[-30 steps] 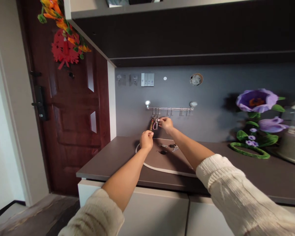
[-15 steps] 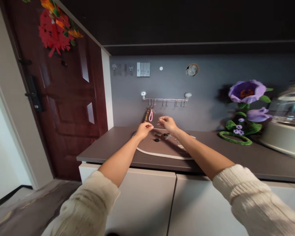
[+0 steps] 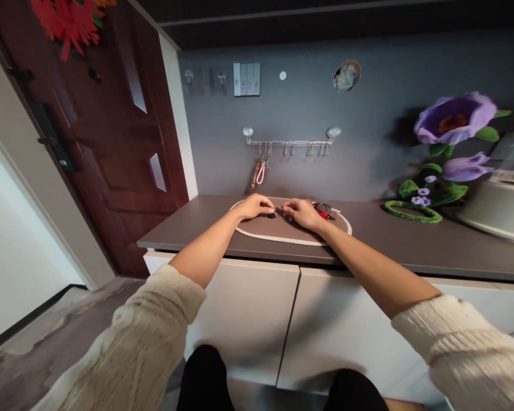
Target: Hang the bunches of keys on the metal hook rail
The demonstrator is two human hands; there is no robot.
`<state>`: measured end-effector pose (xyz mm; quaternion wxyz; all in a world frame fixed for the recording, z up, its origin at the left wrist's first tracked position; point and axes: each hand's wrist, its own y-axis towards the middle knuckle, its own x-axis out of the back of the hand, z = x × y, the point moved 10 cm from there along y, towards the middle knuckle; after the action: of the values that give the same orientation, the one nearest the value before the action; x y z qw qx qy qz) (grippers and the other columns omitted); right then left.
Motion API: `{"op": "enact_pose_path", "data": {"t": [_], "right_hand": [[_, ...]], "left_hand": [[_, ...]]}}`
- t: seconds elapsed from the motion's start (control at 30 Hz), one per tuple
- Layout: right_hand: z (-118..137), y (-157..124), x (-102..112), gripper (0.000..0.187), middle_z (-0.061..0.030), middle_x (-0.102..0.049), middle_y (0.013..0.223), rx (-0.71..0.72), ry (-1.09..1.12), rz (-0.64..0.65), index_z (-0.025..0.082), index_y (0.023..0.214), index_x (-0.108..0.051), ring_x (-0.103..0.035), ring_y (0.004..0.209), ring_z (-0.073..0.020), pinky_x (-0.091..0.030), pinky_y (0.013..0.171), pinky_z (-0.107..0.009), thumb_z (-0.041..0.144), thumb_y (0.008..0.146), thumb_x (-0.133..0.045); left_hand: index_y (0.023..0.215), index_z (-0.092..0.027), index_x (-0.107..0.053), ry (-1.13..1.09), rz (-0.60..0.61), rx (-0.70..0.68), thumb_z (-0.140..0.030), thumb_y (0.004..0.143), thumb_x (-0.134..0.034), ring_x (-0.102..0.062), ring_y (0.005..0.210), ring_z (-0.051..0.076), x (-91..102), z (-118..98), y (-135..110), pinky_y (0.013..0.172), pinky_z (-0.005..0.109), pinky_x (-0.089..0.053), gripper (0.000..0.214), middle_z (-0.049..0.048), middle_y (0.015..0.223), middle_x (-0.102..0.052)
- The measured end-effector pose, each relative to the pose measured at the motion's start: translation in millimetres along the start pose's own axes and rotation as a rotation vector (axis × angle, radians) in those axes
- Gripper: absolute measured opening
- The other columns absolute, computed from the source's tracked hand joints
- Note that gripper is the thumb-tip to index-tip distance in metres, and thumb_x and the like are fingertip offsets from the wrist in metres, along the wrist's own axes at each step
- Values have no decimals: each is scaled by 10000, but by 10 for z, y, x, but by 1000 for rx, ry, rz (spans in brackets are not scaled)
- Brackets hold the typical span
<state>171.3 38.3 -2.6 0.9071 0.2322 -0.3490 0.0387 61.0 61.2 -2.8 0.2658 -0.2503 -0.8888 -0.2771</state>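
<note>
Low over a brown mat with a pale rim (image 3: 282, 240), my left hand (image 3: 255, 206) is closed in a pinch. A black key fob (image 3: 271, 216) lies just by its fingertips. Facing it, my right hand (image 3: 302, 213) has its fingers pressed together on a small key (image 3: 281, 210), whose shape is partly hidden by the fingers. What the left fingertips grip is too small to make out. Right of my right hand, a bunch of keys with a red piece (image 3: 324, 214) rests on the mat.
Above the mat, a clear hook rail (image 3: 289, 142) on the grey wall holds keys with a pink strap (image 3: 261, 173). Purple artificial flowers (image 3: 454, 123) and a cream, glass-topped appliance (image 3: 497, 205) stand on the counter (image 3: 381, 245) at right. A dark red door (image 3: 124, 171) is at left.
Both hands have come down from above the mat to the keys on it. The view has tilted downward, so my legs now show. The keys on the rail still hang there.
</note>
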Motion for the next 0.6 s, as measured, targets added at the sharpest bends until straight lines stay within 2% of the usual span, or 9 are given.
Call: {"op": "enact_pose_path", "data": {"t": [0.17,0.37,0.6], "right_hand": [[15,11,-37,124,-7,-613,638,-9,-93,13,141,745,-584,-508,506,-72,-389,536,-178,196,779,-478],[-51,47,-57,128,-14,-637,672,-14,-94,13,147,761,-595,-528,529,-81,-392,565,-189,221,775,-492],[-139,98,-75,106,-10,-635,664,6,-81,7,154,755,-602,-534,554,-89,-387,577,-195,223,747,-522]], "left_hand": [[812,-144,-683,116,62,-49,-273,671,-611,-577,740,125,-64,-17,1,725,247,-422,204,35,802,-677],[776,-146,-672,192,42,-71,-262,696,-592,-565,726,113,-76,-50,8,722,236,-410,163,20,786,-670],[746,-124,-636,170,-9,-89,-267,735,-546,-554,683,104,-47,-107,-3,680,232,-408,169,30,752,-653]]}}
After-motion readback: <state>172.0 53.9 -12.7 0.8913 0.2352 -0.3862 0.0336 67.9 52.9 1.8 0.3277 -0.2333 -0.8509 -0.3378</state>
